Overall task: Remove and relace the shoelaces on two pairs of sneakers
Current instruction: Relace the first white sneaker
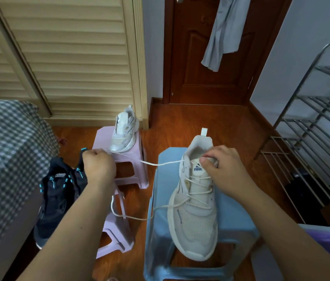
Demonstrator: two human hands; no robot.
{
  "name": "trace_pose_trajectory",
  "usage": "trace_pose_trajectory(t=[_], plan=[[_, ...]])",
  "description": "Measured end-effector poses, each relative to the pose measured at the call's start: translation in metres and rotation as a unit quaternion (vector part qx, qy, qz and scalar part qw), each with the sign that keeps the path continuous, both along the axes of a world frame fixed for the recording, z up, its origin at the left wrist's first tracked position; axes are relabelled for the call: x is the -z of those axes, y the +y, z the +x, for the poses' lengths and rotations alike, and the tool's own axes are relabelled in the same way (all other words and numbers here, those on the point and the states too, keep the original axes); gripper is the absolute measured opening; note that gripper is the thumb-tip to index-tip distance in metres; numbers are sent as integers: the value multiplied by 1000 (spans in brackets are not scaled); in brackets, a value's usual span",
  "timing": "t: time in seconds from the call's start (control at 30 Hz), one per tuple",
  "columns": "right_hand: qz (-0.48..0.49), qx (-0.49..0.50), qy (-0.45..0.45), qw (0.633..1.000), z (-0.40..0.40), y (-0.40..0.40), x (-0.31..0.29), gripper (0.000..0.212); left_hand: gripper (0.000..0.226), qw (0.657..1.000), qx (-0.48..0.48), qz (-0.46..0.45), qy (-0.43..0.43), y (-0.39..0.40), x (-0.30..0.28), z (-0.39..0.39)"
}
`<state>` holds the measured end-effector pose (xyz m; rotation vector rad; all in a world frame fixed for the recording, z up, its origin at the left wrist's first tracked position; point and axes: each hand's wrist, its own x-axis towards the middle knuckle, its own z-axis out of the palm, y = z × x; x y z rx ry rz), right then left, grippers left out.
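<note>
Left hand [98,166] grips the shoelace [161,163], fist closed; right hand [223,166] pinches the tongue of the cream sneaker [195,209] beneath it. Pull steadily sideways, bracing the shoe.

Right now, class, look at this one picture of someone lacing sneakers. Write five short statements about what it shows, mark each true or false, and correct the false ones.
1. The cream sneaker stands on a blue stool. True.
2. The left hand pulls a cream shoelace out to the side. True.
3. The right hand rests on the floor. False: its fingers are at the tongue of the cream sneaker, near the top eyelets.
4. The second white sneaker lies on the bed. False: it stands on a pink stool.
5. The black sneakers with teal accents sit on the metal rack. False: they are on the floor at the left, beside the checked cover.
</note>
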<state>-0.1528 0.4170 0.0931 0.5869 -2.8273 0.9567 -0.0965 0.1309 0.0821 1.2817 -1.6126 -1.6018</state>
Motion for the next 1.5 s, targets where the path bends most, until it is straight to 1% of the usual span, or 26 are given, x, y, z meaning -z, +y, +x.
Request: trace_pose_trajectory(t=[0.07,0.13,0.2,0.27,0.33,0.37,0.4,0.5,0.6,0.67,0.73,0.77,0.83,0.87,0.9,0.93,1.0,1.07,1.1,1.13,1.23,1.3,1.37,1.43,1.47,1.5], plan=[[-13,2,-21,1000,0,1,-4,24,26,992,64,-98,-41,15,-8,4],[-5,-6,-32,999,1,2,-5,25,25,958,178,-213,-66,43,-14,9],[-7,-16,-28,999,2,1,-7,24,25,906,324,-270,-31,71,-18,13],[-34,-11,-11,999,2,-1,-9,19,34,841,445,-308,-21,98,-17,15],[-60,4,-13,998,2,-3,-11,15,42,781,489,-384,-53,115,-11,13],[-86,10,-32,996,2,-4,-12,15,40,776,491,-390,-64,119,-10,11],[-129,15,-66,989,3,-5,-13,17,35,784,486,-382,-60,118,-8,8],[-282,26,-180,942,5,-3,-16,26,24,836,470,-282,-32,117,-12,5],[-344,22,-219,913,5,0,-14,29,29,855,474,-210,-17,123,-13,7],[-319,33,-183,930,5,0,-10,30,38,850,491,-188,-22,124,-15,11],[-269,64,-113,954,7,1,-9,22,47,850,492,-182,-46,116,-22,16],[-252,82,-74,961,9,3,-11,18,42,859,476,-182,-49,110,-26,18],[-244,97,2,965,20,9,-18,16,27,896,433,-103,7,98,-36,25],[-249,93,20,964,28,12,-22,12,29,902,427,-33,59,94,-41,31],[-261,79,8,962,38,13,-25,10,32,892,434,37,119,93,-45,38],[-277,57,-43,958,48,13,-27,15,36,871,452,87,173,94,-48,45],[-320,-21,-215,923,70,6,-28,31,46,818,506,127,242,102,-53,58],[-360,-86,-355,858,84,-2,-28,54,61,784,560,100,250,113,-52,65],[-386,-107,-392,828,88,-5,-28,55,72,775,584,56,235,117,-50,67],[-409,-124,-410,806,89,-7,-28,49,82,768,603,2,215,121,-47,67],[-447,-108,-411,787,90,-12,-26,23,97,761,619,-107,162,127,-42,68],[-501,-78,-417,754,84,-9,-26,19,99,760,620,-141,137,124,-40,67],[-605,-25,-417,678,66,8,-31,25,92,769,615,-131,113,118,-37,64],[-713,71,-373,590,36,42,-37,26,72,783,613,-92,51,106,-36,63],[-719,136,-323,600,20,63,-37,22,59,777,625,-73,6,99,-36,63],[-670,219,-259,660,7,84,-35,19,48,757,650,-60,-38,90,-36,64]])
